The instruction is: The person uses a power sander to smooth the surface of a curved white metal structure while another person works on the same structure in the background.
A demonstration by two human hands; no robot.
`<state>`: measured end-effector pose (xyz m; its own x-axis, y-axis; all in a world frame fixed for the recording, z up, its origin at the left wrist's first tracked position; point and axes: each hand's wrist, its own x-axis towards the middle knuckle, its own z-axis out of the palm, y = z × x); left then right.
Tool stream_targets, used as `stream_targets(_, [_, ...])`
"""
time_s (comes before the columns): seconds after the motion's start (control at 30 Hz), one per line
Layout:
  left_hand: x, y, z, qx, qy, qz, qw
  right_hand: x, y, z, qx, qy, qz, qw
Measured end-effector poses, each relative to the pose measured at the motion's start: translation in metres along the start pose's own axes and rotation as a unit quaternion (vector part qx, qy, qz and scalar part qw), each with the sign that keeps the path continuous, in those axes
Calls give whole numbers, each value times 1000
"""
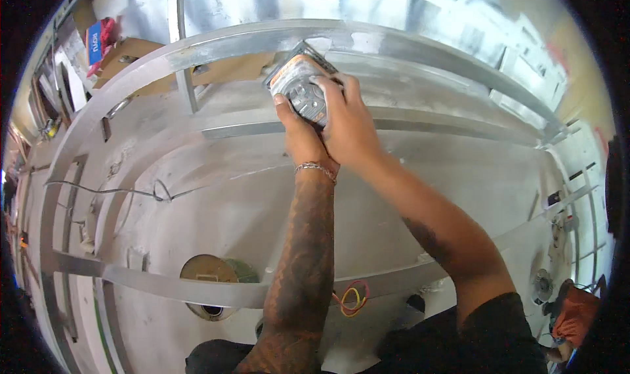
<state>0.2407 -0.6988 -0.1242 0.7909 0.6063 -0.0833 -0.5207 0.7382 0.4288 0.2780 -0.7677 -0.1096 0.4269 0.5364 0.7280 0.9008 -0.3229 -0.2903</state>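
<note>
Both my hands are closed around a dusty grey-and-orange palm sander (pixel 306 99). Its square base lies against the far rail (pixel 236 40) of a pale metal frame. My left hand (pixel 303 137), with a chain bracelet at the wrist, grips the sander's near left side, thumb along its edge. My right hand (pixel 346 126) wraps the right side, its fingers over the top of the body. Part of the base and the palms' contact with the tool are hidden.
A lower crossbar (pixel 420 126) and a near rail (pixel 164 285) belong to the same frame. Below are a round can (pixel 207 269), coloured wires (pixel 354 300) and a dark cable (pixel 125 190). Cardboard (pixel 134 52) lies at far left; an orange cloth (pixel 577 315) is at lower right.
</note>
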Motion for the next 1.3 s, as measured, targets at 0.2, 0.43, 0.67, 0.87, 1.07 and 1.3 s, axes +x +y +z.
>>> stream_targets(0.2, [-4,-2,-1,-62,54,-16,996,-1,-8,-2,-47,-78,105,990])
stream_targets(0.43, [-8,2,13,-86,110,-45,989,13,-6,-16,-29,-129,76,988])
stream_targets(0.67, [-6,-6,5,-83,104,-45,990,9,7,-12,17,-112,40,993])
stream_targets(0.87, [-8,-3,-10,-8,83,-56,995,3,12,-15,22,-171,62,983])
stream_targets(1.07, [-5,4,-15,76,56,-108,990,1,17,-25,19,-183,37,982])
stream_targets(1.3, [2,8,-10,155,19,-109,982,12,13,-27,-58,-180,13,982])
